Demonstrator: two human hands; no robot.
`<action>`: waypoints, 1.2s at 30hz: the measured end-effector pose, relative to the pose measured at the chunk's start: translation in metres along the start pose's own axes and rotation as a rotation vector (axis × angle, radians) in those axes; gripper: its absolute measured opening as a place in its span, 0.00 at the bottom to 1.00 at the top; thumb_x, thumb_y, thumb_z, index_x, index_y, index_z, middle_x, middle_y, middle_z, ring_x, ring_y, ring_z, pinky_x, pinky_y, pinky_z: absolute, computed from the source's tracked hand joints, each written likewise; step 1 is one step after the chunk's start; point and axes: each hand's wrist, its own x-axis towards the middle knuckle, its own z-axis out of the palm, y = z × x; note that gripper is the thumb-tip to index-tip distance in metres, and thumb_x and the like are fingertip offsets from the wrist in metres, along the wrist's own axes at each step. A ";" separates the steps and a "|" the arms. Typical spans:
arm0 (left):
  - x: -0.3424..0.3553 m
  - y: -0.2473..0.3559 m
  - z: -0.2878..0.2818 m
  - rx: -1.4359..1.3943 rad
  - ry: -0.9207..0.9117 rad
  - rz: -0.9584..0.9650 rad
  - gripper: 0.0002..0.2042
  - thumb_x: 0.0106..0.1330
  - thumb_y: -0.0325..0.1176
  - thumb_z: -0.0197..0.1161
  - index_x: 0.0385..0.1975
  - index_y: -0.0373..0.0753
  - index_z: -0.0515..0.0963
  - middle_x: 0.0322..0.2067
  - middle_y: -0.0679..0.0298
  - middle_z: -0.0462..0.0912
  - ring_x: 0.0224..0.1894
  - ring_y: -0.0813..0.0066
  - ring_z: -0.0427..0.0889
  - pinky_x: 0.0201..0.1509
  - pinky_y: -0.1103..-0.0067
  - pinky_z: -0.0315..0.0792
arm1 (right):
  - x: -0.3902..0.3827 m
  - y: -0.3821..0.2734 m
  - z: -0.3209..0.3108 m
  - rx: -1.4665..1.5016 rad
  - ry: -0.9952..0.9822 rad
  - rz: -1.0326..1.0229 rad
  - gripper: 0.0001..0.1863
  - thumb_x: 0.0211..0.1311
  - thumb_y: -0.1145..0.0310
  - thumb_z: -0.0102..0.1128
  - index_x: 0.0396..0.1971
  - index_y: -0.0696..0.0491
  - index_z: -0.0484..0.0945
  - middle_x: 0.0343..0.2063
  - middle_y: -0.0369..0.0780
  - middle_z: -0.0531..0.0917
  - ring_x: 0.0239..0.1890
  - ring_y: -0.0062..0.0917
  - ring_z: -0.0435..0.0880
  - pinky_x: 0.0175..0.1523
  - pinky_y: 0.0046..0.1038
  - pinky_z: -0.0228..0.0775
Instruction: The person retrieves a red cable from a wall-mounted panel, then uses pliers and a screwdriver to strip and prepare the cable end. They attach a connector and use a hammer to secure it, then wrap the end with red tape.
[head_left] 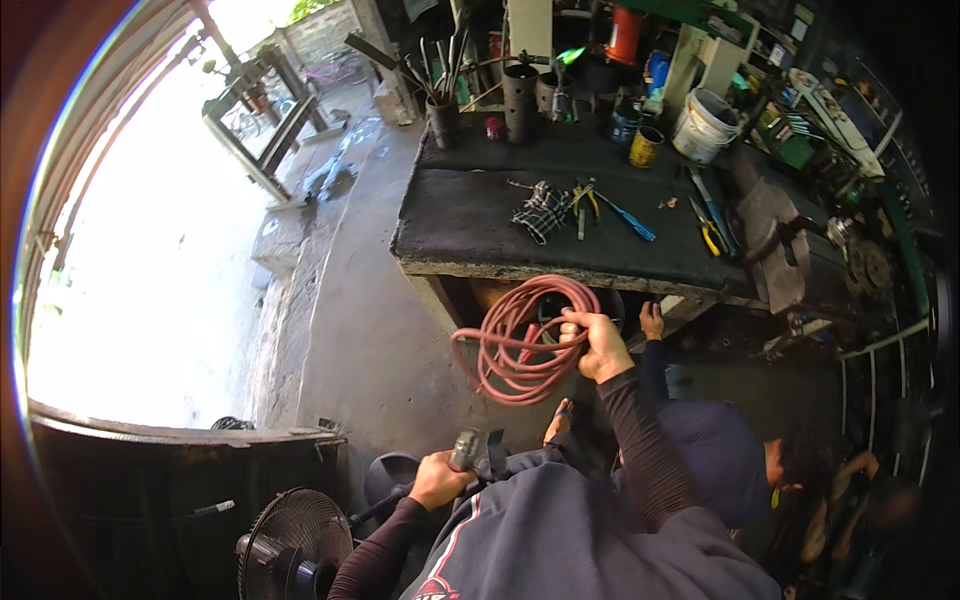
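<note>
Black tops the workbench (450, 210), the largest thing here. In front of its right half a co-worker (710, 450) bends low, one bare arm's end, a reaching hand (652, 320), near the bench's front edge. Before that same edge, left of the co-worker's hand, hangs a coil (510, 345) (hose or cable, I cannot tell which), grasped at its right side by the person's right hand (603, 350). The risk, as I judge it, lies in that single hold: if the grip slackened, loose outer loops could slide free and tangle, or snag on the bench's corner. The coil looks dull brick-red, smooth and rounded, its uneven loops overlapping and sagging wide toward the left. Farther out from the bench, near the person's waist, the left hand (440, 482) is closed around a greyish cylindrical piece (464, 450), its kind unclear.
</note>
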 end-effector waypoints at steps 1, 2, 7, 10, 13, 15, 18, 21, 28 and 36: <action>0.001 -0.013 -0.003 -0.071 0.065 -0.065 0.15 0.57 0.40 0.74 0.36 0.34 0.85 0.27 0.56 0.89 0.31 0.64 0.90 0.41 0.67 0.81 | -0.005 -0.010 0.001 0.016 -0.048 0.077 0.03 0.77 0.73 0.56 0.43 0.56 0.77 0.24 0.34 0.76 0.23 0.20 0.73 0.30 0.27 0.67; 0.008 -0.034 -0.003 -0.244 0.126 -0.127 0.11 0.59 0.36 0.73 0.31 0.35 0.84 0.23 0.59 0.86 0.23 0.67 0.86 0.31 0.69 0.79 | -0.003 -0.018 -0.005 0.009 -0.088 0.093 0.04 0.78 0.71 0.55 0.44 0.55 0.76 0.22 0.33 0.75 0.23 0.20 0.73 0.29 0.29 0.67; 0.070 -0.017 -0.037 -0.619 0.301 -0.179 0.10 0.62 0.34 0.71 0.28 0.37 0.76 0.18 0.62 0.80 0.10 0.73 0.73 0.14 0.73 0.68 | 0.003 -0.049 -0.040 0.072 -0.059 0.115 0.07 0.77 0.72 0.56 0.49 0.56 0.78 0.23 0.32 0.75 0.23 0.19 0.72 0.30 0.28 0.68; 0.147 -0.004 -0.054 -0.567 0.384 -0.057 0.16 0.61 0.39 0.73 0.35 0.35 0.76 0.24 0.60 0.82 0.19 0.70 0.81 0.21 0.74 0.72 | -0.004 -0.063 -0.048 0.007 -0.082 0.136 0.09 0.75 0.72 0.58 0.51 0.57 0.78 0.23 0.32 0.75 0.23 0.18 0.72 0.31 0.27 0.68; 0.223 0.077 -0.071 -0.220 0.534 -0.039 0.26 0.58 0.48 0.75 0.43 0.32 0.77 0.37 0.49 0.88 0.40 0.55 0.89 0.44 0.67 0.79 | -0.015 -0.078 -0.059 -0.013 -0.059 0.077 0.09 0.74 0.72 0.59 0.49 0.57 0.80 0.22 0.31 0.74 0.23 0.18 0.72 0.32 0.26 0.68; 0.262 0.134 -0.089 -0.028 0.558 -0.032 0.31 0.56 0.53 0.75 0.49 0.32 0.78 0.43 0.44 0.88 0.49 0.49 0.89 0.55 0.64 0.79 | -0.023 -0.083 -0.062 -0.002 0.004 0.036 0.08 0.73 0.72 0.59 0.47 0.55 0.80 0.22 0.32 0.74 0.22 0.19 0.72 0.32 0.28 0.67; 0.313 0.175 -0.131 0.054 0.531 0.018 0.37 0.55 0.58 0.75 0.55 0.32 0.79 0.47 0.44 0.89 0.53 0.47 0.88 0.59 0.63 0.78 | -0.029 -0.074 -0.063 0.111 0.000 0.031 0.08 0.73 0.72 0.59 0.47 0.55 0.81 0.21 0.32 0.73 0.21 0.19 0.71 0.32 0.29 0.67; 0.351 0.197 -0.136 0.217 0.707 0.180 0.40 0.59 0.63 0.73 0.61 0.34 0.77 0.53 0.45 0.87 0.55 0.47 0.86 0.62 0.60 0.77 | -0.047 -0.061 -0.048 0.123 0.111 -0.050 0.09 0.72 0.76 0.57 0.48 0.54 0.81 0.20 0.32 0.73 0.20 0.20 0.70 0.32 0.30 0.67; 0.323 0.190 -0.066 -0.344 -0.259 0.207 0.23 0.80 0.49 0.60 0.45 0.29 0.85 0.35 0.54 0.90 0.35 0.65 0.90 0.37 0.72 0.82 | -0.076 -0.041 -0.019 -0.075 0.116 -0.344 0.16 0.61 0.83 0.61 0.49 0.61 0.80 0.22 0.35 0.75 0.19 0.20 0.73 0.28 0.27 0.68; 0.380 0.108 0.072 -1.046 -0.740 -0.471 0.54 0.67 0.81 0.49 0.71 0.30 0.68 0.53 0.48 0.86 0.46 0.53 0.84 0.51 0.58 0.79 | -0.123 -0.033 -0.019 -0.627 0.085 -0.326 0.21 0.55 0.81 0.72 0.51 0.61 0.85 0.39 0.37 0.87 0.39 0.18 0.82 0.45 0.23 0.75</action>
